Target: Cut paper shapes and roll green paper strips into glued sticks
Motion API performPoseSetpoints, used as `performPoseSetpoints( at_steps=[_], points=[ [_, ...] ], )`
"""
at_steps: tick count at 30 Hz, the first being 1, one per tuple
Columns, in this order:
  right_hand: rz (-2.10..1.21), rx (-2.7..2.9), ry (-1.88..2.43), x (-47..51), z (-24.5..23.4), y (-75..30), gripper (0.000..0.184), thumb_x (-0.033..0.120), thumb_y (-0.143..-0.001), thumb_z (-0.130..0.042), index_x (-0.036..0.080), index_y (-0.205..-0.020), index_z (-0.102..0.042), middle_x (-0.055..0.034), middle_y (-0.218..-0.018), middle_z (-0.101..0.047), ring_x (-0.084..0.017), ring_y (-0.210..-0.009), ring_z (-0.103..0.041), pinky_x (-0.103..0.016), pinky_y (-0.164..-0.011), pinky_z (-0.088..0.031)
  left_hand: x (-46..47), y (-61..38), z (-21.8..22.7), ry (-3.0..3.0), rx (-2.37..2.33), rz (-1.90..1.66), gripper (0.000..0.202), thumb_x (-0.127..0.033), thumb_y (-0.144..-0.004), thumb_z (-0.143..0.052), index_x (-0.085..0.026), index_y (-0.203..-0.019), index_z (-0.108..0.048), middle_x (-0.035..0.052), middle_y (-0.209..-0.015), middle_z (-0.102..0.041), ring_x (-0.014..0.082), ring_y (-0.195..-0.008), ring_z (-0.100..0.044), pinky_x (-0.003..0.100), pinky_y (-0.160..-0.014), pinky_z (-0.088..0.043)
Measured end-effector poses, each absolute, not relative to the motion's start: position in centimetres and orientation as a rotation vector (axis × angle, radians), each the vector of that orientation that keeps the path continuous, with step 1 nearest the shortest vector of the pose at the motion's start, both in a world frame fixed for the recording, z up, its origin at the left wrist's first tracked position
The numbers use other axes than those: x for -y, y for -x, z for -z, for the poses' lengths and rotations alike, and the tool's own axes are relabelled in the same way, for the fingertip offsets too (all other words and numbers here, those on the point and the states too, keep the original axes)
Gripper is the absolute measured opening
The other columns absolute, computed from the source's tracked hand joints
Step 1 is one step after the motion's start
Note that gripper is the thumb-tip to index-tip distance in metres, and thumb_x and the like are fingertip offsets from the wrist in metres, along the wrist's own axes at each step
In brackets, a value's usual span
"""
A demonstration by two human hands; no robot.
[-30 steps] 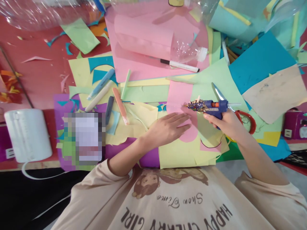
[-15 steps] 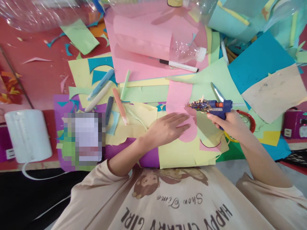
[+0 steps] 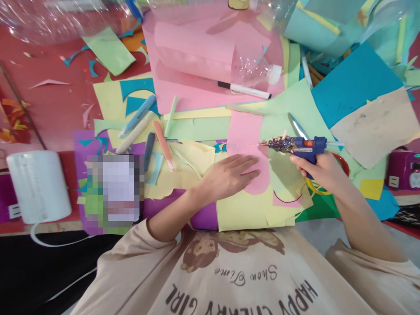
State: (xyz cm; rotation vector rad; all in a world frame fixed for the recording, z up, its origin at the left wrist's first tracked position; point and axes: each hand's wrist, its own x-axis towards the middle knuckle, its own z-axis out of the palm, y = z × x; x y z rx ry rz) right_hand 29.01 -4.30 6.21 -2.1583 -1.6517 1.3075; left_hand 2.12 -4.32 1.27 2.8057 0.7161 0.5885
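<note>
My left hand (image 3: 229, 175) lies flat with fingers stretched out on a pink paper cut-out (image 3: 246, 135), pressing its lower rounded end against the yellow sheets (image 3: 243, 210). My right hand (image 3: 320, 170) grips a blue hot glue gun (image 3: 300, 145), held level with its glue-crusted nozzle pointing left at the pink paper's right edge. A thin glue thread runs across the pink strip from the nozzle.
A clear plastic bottle with pink paper rolled inside (image 3: 216, 54) lies beyond, with a black marker (image 3: 244, 89) beside it. Several highlighters (image 3: 147, 127) lie left. Red-handled scissors (image 3: 331, 162) sit under my right hand. A white roll (image 3: 37, 186) stands far left. Coloured paper (image 3: 354, 83) covers the right side.
My right hand has drawn the glue gun rightward, off the pink paper to its right edge. My left hand has stayed flat in place.
</note>
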Motion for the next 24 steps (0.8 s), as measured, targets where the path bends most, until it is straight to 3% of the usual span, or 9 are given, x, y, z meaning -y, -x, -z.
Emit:
performPoseSetpoints(
  at_steps=[24],
  points=[
    [-1.291,1.595,2.188,4.42,-6.74,-29.70,0.038,0.050,-0.080,-0.059,0.021,-0.057,-0.051,0.0013,-0.049,-0.052,-0.012,-0.045,-0.050,-0.027,-0.045,-0.038,4.35,-2.14,-1.29,-2.781,-0.722,-0.623,0.026,-0.018,-0.089,-0.055,-0.016,-0.113,-0.063,0.0101,-0.126,-0.063,0.0212,-0.116,-0.061,0.037,-0.099,-0.051]
  ],
)
